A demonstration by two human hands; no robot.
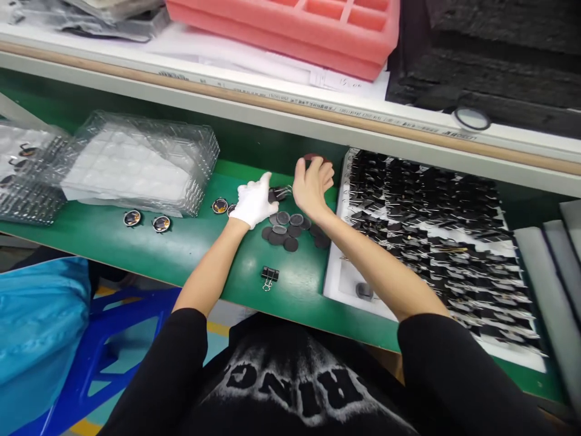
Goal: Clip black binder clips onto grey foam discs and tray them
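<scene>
Lying nearest the bench edge, a loose binder clip (pixel 270 274) sat well apart, its wire handles towards the wearer. Beyond it, black discs (pixel 291 244) lay in an overlapping pile; they appeared light and thin, probably slippery, and best taken by the rim. Beside the pile's far side, the gloved left hand (pixel 253 203) had thumb and fingers partly closed about a black clip (pixel 278 194), wire showing at its right end. That clip was judged light, stiff and strongly sprung, its handles offering the proper hold. Much of it was covered by the glove; anything pinched inside could not be confirmed. Slightly farther, the bare right hand (pixel 313 184) had its fingers curled. A dark reddish round piece (pixel 325 158) showed behind them; whether it was gripped could not be told.
</scene>
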